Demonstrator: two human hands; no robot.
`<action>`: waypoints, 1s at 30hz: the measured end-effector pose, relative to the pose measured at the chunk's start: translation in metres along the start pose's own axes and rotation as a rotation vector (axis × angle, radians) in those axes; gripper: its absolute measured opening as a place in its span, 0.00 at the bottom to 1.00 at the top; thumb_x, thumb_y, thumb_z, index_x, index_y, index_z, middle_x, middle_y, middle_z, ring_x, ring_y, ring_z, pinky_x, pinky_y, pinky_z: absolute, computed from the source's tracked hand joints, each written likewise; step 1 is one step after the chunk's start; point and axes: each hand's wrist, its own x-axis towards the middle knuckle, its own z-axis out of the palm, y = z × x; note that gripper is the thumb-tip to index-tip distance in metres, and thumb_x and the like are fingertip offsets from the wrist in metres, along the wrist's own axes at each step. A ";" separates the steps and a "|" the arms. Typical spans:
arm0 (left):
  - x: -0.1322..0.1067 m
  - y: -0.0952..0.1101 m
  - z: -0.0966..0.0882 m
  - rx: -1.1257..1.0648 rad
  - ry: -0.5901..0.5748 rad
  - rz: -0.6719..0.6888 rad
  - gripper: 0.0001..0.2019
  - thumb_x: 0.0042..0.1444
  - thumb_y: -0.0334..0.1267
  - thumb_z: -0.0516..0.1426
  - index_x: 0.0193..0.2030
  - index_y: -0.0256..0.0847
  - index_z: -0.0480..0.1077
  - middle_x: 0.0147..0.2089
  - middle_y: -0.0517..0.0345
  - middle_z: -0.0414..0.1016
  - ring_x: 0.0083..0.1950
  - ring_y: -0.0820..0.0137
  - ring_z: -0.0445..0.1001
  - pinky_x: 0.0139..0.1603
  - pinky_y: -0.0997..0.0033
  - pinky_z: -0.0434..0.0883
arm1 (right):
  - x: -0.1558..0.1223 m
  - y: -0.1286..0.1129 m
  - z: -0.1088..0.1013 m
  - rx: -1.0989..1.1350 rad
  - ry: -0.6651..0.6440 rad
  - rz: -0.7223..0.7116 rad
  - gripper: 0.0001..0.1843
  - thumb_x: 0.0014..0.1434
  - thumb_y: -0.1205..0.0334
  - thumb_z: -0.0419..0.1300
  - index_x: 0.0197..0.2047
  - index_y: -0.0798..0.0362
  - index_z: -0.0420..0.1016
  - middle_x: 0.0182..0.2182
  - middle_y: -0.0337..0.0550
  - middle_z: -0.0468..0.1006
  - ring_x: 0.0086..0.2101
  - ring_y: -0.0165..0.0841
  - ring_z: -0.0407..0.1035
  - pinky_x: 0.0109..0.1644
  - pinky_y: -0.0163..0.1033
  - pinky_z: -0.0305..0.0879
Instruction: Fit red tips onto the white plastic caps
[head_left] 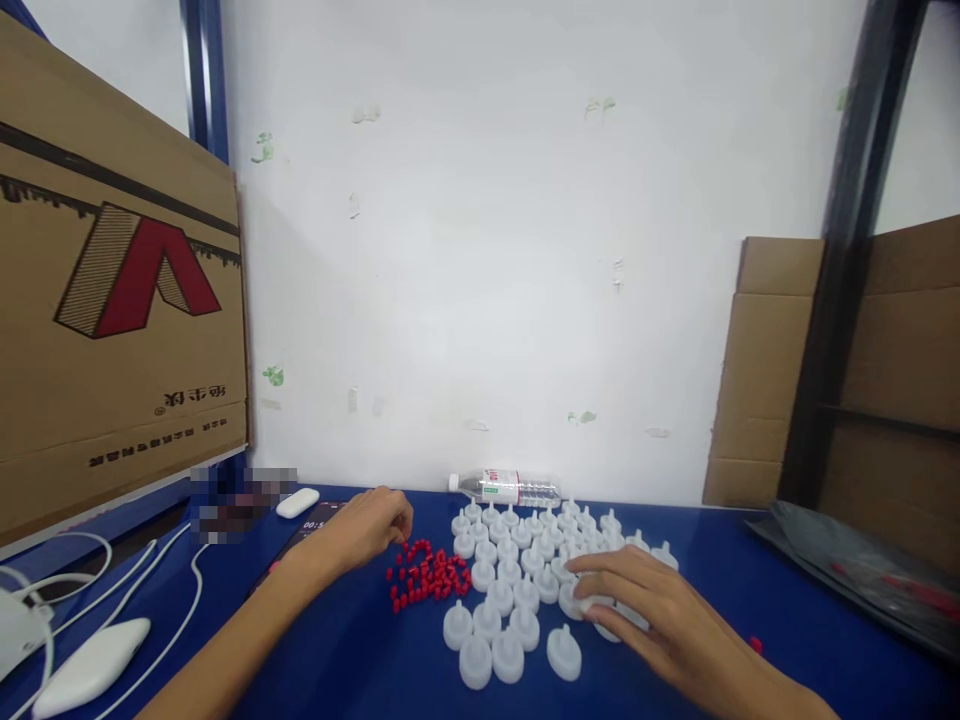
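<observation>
My left hand [373, 525] is curled at the back edge of a loose pile of small red caps [435, 578], fingertips bent down and pressed together. Whatever those fingers hold, if anything, is hidden. Over the right side of a large group of translucent white nozzle caps [508, 655] lies my right hand [637, 595]. Its fingers are stretched and slightly apart, touching or just above several of the caps, which they partly cover. Most white caps stand upright with their thin spouts up; one at the front sits a little apart.
A clear plastic bottle [506, 488] lies against the wall behind the caps. To the left are a phone [311, 525], a white case [298, 503], white cables and a big carton [120, 300]. A grey plastic bag [862, 570] and a stray red cap [756, 645] lie right.
</observation>
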 end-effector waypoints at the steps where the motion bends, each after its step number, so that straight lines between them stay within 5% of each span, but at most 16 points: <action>1: 0.001 0.000 0.001 0.000 0.005 0.003 0.12 0.49 0.26 0.58 0.33 0.44 0.80 0.39 0.56 0.84 0.41 0.63 0.80 0.32 0.72 0.62 | -0.001 0.001 0.000 -0.008 0.002 0.002 0.10 0.72 0.57 0.54 0.50 0.44 0.76 0.51 0.44 0.81 0.49 0.37 0.77 0.51 0.42 0.74; 16: -0.002 0.000 0.009 0.003 0.003 0.051 0.12 0.47 0.26 0.55 0.30 0.44 0.79 0.36 0.57 0.83 0.39 0.63 0.79 0.32 0.71 0.60 | -0.003 0.003 -0.003 -0.020 0.067 0.024 0.15 0.71 0.56 0.56 0.59 0.43 0.71 0.49 0.44 0.82 0.48 0.38 0.77 0.51 0.42 0.75; 30: 0.005 -0.008 0.025 0.038 -0.013 0.036 0.09 0.48 0.27 0.59 0.29 0.45 0.79 0.33 0.58 0.84 0.36 0.64 0.80 0.31 0.72 0.61 | -0.002 0.002 -0.003 0.002 -0.008 0.053 0.15 0.71 0.57 0.56 0.60 0.41 0.69 0.50 0.41 0.81 0.48 0.36 0.76 0.52 0.40 0.73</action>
